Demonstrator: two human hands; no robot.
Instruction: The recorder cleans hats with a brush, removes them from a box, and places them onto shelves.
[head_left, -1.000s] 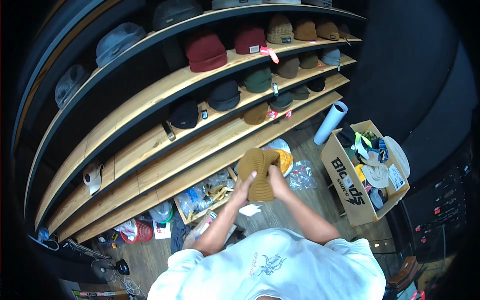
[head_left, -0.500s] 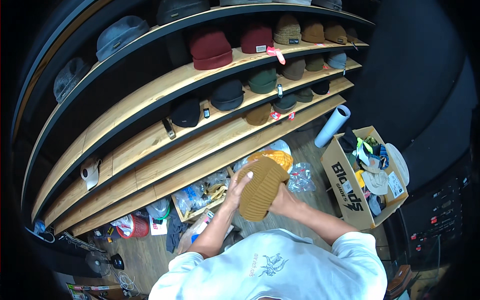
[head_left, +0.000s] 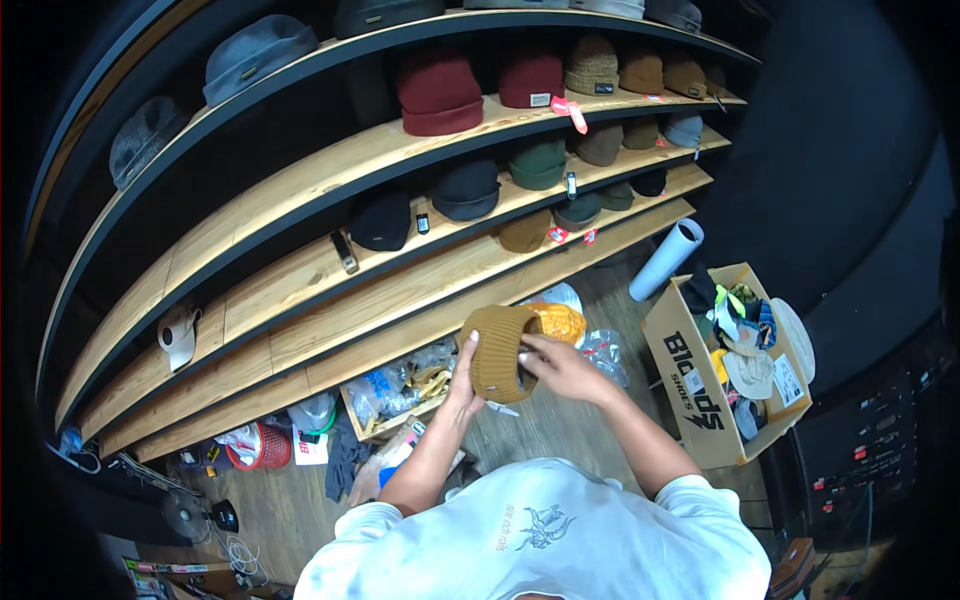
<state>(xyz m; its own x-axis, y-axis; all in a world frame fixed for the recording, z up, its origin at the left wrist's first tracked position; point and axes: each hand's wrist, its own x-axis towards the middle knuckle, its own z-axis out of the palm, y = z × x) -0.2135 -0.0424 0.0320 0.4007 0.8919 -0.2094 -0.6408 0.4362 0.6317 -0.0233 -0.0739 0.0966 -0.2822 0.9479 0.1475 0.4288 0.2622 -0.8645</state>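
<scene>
A mustard-brown ribbed knit beanie (head_left: 493,350) is held over the floor, below the shelves. My left hand (head_left: 462,385) grips its left side, with the thumb along the edge. My right hand (head_left: 560,370) is at the beanie's opening on the right, fingers curled onto the rim and partly inside, so some fingertips are hidden. Just behind it are a yellow bundle (head_left: 562,325) and clear plastic bags (head_left: 606,357) lying low.
Wooden shelves (head_left: 262,352) carry beanies (head_left: 440,98) and a white cap (head_left: 178,340). A cardboard box (head_left: 682,385) of caps stands right, beside a white roll (head_left: 662,262). A crate of packaging (head_left: 395,400), red basket (head_left: 265,447), fan (head_left: 182,515) and cables lie low.
The beanie has been turned and lifted slightly, so its opening now shows toward the right. My right hand has moved from under it up to that opening.
</scene>
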